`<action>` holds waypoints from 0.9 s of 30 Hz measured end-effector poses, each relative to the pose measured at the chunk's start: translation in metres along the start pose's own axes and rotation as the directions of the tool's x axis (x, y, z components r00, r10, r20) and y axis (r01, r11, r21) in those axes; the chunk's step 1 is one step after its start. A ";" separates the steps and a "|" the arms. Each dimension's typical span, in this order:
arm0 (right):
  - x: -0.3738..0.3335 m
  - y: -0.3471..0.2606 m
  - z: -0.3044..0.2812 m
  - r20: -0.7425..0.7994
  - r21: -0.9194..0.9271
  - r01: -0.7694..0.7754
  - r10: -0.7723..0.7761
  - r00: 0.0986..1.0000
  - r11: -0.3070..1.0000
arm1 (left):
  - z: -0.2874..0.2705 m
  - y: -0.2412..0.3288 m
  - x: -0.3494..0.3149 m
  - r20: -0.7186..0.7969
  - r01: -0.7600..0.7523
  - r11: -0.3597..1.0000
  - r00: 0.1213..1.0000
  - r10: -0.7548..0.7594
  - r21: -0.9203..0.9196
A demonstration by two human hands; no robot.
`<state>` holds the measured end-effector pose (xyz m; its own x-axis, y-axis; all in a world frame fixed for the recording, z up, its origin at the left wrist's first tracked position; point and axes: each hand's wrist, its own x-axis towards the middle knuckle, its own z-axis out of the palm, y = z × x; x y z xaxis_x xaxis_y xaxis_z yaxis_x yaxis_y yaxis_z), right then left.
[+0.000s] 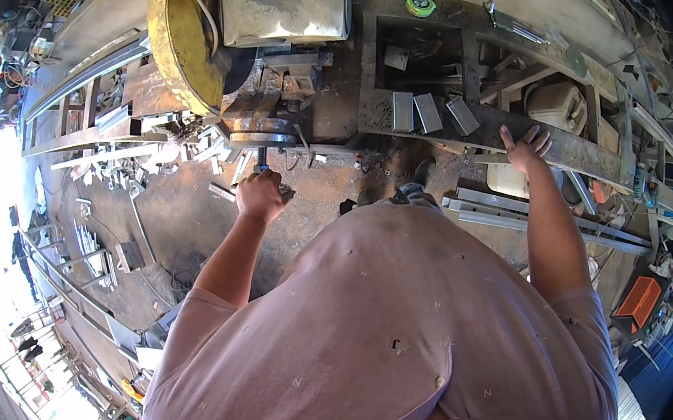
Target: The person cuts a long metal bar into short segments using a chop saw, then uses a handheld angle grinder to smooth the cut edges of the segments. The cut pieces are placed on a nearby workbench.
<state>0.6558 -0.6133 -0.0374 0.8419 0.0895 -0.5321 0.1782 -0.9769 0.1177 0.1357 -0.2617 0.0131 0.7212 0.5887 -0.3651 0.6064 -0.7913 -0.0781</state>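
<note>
Three silver blocks (428,113); one tape measure (420,4)

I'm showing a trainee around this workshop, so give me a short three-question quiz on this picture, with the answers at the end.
1. How many short metal pieces sit in a row along the near rail of the metal bench?
2. True or false: the right hand is holding the tape measure.
3. Which is nearer the yellow guard? a) the left hand b) the right hand

Key:
1. Three.
2. False; it rests on the bench rail, fingers spread.
3. a
</note>
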 end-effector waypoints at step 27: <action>0.000 -0.001 -0.005 0.029 0.058 -0.003 0.001 1.000 0.998 | -0.009 0.006 0.001 0.093 0.049 0.998 0.994 -0.053 0.040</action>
<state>0.6580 -0.6111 -0.0336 0.8271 0.0830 -0.5558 0.1463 -0.9867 0.0703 0.1432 -0.2643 0.0207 0.6539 0.6116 -0.4453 0.6272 -0.7674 -0.1330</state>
